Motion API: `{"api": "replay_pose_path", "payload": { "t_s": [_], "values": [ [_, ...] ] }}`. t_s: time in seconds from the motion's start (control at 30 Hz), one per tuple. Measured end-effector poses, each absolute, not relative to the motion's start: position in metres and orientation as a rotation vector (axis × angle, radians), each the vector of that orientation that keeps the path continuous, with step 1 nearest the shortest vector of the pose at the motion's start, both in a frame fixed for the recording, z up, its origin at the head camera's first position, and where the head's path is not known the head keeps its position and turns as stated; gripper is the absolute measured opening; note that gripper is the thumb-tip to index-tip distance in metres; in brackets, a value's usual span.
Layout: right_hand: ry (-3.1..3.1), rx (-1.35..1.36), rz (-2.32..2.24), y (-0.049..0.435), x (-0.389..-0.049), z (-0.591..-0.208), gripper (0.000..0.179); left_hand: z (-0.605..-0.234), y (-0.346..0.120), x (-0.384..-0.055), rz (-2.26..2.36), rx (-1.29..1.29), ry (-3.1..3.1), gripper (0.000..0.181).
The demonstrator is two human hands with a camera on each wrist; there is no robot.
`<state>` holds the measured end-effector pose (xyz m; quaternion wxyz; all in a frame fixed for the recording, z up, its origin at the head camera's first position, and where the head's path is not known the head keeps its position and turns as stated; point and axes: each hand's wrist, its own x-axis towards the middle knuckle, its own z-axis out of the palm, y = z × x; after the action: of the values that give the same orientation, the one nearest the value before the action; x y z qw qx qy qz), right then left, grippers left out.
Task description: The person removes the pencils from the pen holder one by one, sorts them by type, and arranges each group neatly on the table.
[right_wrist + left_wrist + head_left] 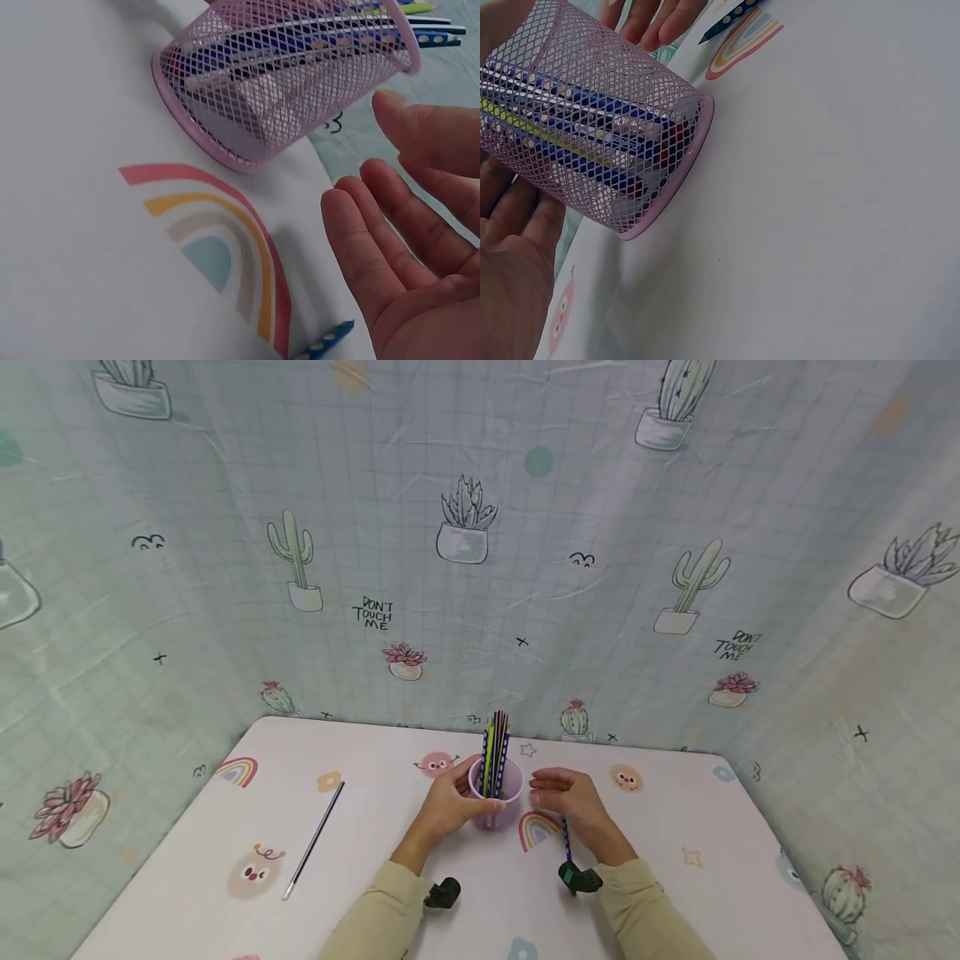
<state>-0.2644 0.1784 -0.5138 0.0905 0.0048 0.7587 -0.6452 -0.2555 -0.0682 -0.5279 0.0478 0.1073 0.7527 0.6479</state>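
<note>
My left hand grips a pink mesh pen cup, thumb across its near side and fingers round the far left. Several pencils stand in the cup, blue ones with pale dots, a yellow-green one and dark ones. Through the mesh in the left wrist view, their lower ends show. My right hand is just right of the cup, apart from it, with fingers extended and nothing held. Below that hand, a blue dotted pencil lies on the table, partly hidden by the wrist camera in the head view.
On the left side of the white table lies a slim dark stick, a pen or pencil, with a pale near end. A patterned cloth hangs behind the table and along both sides. Rainbows and smiling faces are printed on the tabletop.
</note>
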Motion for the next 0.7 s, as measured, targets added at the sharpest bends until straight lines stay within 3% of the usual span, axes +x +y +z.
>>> {"api": "replay_pose_path", "payload": {
  "t_s": [0.13, 0.37, 0.7],
  "values": [
    [2.263, -0.064, -1.879, 0.170, -0.262, -0.511, 0.046, -0.527, -0.068, -0.256, 1.966, 0.331, 2.306, 0.087],
    [2.197, -0.298, -1.907, 0.160, -0.260, -0.521, 0.065, -0.530, -0.068, -0.255, 1.968, 0.347, 2.305, 0.082],
    [2.264, -0.363, -1.936, 0.145, -0.253, -0.526, 0.079, -0.529, -0.069, -0.254, 1.954, 0.355, 2.300, 0.079]
  ]
}}
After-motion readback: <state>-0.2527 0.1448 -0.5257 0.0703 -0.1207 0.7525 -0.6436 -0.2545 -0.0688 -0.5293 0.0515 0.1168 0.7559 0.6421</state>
